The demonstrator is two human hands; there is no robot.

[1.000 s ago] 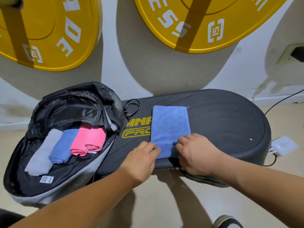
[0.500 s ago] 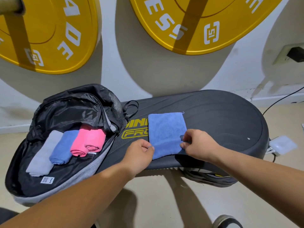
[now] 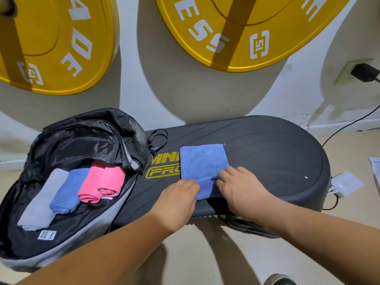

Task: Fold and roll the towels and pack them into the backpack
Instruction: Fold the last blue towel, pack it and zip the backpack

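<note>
A folded blue towel (image 3: 202, 163) lies flat on the black oval platform (image 3: 273, 159). My left hand (image 3: 178, 199) pinches the towel's near left corner. My right hand (image 3: 240, 187) grips its near right edge, where the cloth is starting to curl up. The black backpack (image 3: 67, 140) lies open at the left, leaning on the platform. Inside it lie a grey rolled towel (image 3: 40, 202), a blue rolled towel (image 3: 68, 190) and pink rolled towels (image 3: 103, 183) side by side.
Two yellow weight plates (image 3: 242, 31) hang on the white wall behind. A white power adapter (image 3: 346, 183) and black cable lie on the floor at the right, with a wall plug (image 3: 365, 73) above. A shoe tip (image 3: 279, 281) shows at the bottom edge.
Both hands drew the towel's near edge back and closed on its corners. The towel has become shorter on the platform as its near end begins to roll.
</note>
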